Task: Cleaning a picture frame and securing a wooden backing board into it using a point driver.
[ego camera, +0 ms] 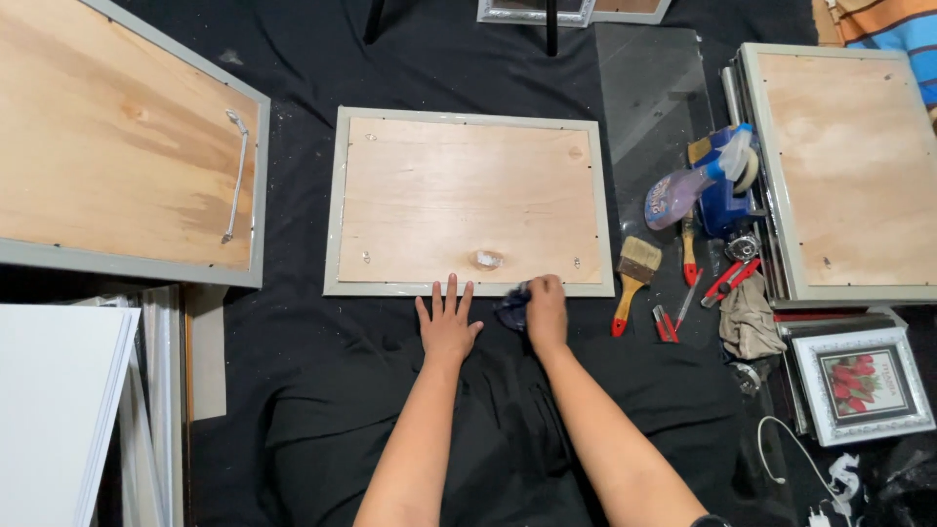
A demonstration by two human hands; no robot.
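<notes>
Matt bare plywood back (468,200) in glossy grey frame (333,205) on black cloth (293,59).

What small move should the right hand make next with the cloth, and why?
Probably slide the dark cloth along the frame's bottom rail: the right hand presses it there at the right end, while the left hand lies flat beside it.

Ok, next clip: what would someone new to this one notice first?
Most striking is the picture frame lying face down at centre on black cloth, its pale plywood back up. At its near edge the left hand lies flat with fingers spread, while the right hand presses a dark crumpled rag against the frame's rim. To the right lie a paintbrush and a spray bottle.
</notes>
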